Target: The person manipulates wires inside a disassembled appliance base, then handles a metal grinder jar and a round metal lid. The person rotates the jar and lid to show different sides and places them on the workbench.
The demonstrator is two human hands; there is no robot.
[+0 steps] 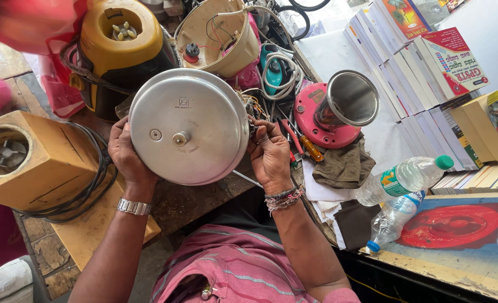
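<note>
Two hands grip round, smooth aluminium lid [189, 127]; left hand [126, 154], right hand [269, 154].

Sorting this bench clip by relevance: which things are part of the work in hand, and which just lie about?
In hand:
cooker lid
left hand
right hand

Lying about:
yellow mixer base
tan mixer base
steel cup
screwdriver
bottles
books

Daylight fell on a worn wooden workbench [47, 247]. White sheets [330, 53] covered a shelf to the right, beside a painted board [462, 247].
</note>
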